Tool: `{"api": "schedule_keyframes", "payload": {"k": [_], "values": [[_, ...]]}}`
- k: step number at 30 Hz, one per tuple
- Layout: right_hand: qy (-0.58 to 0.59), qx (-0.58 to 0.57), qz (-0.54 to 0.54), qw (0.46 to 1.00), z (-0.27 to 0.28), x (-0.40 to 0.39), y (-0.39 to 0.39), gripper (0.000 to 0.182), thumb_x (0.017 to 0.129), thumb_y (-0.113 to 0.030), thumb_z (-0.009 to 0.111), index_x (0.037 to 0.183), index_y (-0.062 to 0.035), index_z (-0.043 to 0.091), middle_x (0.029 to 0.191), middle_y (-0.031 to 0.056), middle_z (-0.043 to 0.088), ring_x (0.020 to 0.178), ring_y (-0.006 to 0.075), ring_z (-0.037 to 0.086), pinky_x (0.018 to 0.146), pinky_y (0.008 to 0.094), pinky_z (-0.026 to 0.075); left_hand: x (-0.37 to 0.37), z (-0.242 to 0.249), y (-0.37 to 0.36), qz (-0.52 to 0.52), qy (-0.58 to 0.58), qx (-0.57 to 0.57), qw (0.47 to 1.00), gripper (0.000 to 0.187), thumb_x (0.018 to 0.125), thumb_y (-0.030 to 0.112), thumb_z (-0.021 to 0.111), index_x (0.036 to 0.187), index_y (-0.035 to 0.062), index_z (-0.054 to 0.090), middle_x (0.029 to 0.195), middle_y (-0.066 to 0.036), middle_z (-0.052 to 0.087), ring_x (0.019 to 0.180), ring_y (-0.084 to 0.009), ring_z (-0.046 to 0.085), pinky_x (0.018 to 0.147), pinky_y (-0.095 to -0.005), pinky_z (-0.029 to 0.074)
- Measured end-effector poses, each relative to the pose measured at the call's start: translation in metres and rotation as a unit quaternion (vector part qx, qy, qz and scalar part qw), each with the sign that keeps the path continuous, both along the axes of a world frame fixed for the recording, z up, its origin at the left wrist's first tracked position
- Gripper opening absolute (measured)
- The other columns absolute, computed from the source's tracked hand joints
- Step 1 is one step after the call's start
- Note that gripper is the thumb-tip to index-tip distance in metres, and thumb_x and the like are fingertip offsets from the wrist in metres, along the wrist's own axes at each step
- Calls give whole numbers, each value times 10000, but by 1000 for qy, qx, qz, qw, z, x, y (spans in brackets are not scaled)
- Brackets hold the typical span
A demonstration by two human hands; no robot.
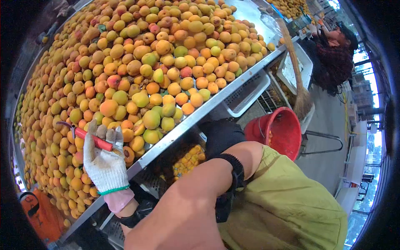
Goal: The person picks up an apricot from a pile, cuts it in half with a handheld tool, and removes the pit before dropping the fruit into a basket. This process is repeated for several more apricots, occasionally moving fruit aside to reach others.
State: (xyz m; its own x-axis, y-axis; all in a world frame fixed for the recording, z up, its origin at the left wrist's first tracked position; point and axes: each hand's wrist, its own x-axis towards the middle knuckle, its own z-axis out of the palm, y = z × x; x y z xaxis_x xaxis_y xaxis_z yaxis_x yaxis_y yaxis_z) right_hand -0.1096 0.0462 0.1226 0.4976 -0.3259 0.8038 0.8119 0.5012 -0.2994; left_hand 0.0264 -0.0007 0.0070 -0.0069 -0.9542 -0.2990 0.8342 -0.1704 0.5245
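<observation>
My left hand [106, 160], in a white knitted glove with soiled fingertips and a green cuff edge, is closed round a red-handled knife [98, 142]. Its thin, curved blade points left over the apricots. The hand is held above the near edge of a large pile of apricots [166, 46], which are orange, yellow, green and partly red. Just right of the glove lies a cut apricot [128, 153] with its inside showing. I cannot see my right hand in this view.
A metal table edge [166, 139] runs diagonally below the pile. Beyond it stand a red bucket [293, 129], a white crate [249, 96] and a straw broom [301, 98]. Cut fruit [189, 160] lies under the table. Another person [333, 54] works at the upper right.
</observation>
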Motion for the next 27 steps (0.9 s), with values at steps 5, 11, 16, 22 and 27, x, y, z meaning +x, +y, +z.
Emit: {"api": "schedule_keyframes", "payload": {"k": [5, 11, 16, 22, 27], "values": [[360, 130, -58, 922, 10, 19, 4, 146, 894, -130, 578, 803, -24, 619, 772, 27, 627, 713, 101, 595, 579, 248, 440, 11, -15, -2, 52, 9, 28, 998, 358, 898, 210, 566, 1200, 19, 541, 1016, -122, 626, 916, -268, 590, 971, -487, 417], [288, 386, 42, 876, 18, 29, 20, 305, 885, -166, 594, 1123, 18, 549, 945, 84, 611, 797, 156, 599, 680, 286, 492, 11, -5, 0, 45, 9, 13, 999, 312, 888, 159, 561, 1158, 4, 557, 986, -106, 630, 853, -246, 597, 1008, -526, 381], [210, 181, -95, 956, 15, 2, 7, 427, 897, -165, 549, 1260, 17, 420, 1126, 162, 535, 964, 258, 569, 786, 338, 484, 2, -2, 0, 16, -1, 4, 1000, 326, 897, 149, 546, 1188, 3, 528, 983, -98, 604, 857, -240, 590, 1001, -503, 391], [267, -21, -16, 963, 15, -23, 0, 566, 898, -172, 524, 1380, 8, 290, 1269, 247, 469, 1105, 360, 541, 876, 414, 476, -6, 0, -3, 0, 25, -17, 1000, 323, 893, 147, 559, 1185, 11, 528, 977, -85, 578, 848, -241, 559, 981, -498, 404], [447, -540, -201, 684, 16, 0, 1, 617, 825, -237, 611, 1379, -194, 342, 1303, 245, 443, 1156, 368, 525, 963, 481, 414, -2, -3, -4, 63, -52, 6, 997, 356, 885, 187, 588, 1202, 35, 535, 949, -68, 577, 835, -216, 557, 937, -466, 435]]}}
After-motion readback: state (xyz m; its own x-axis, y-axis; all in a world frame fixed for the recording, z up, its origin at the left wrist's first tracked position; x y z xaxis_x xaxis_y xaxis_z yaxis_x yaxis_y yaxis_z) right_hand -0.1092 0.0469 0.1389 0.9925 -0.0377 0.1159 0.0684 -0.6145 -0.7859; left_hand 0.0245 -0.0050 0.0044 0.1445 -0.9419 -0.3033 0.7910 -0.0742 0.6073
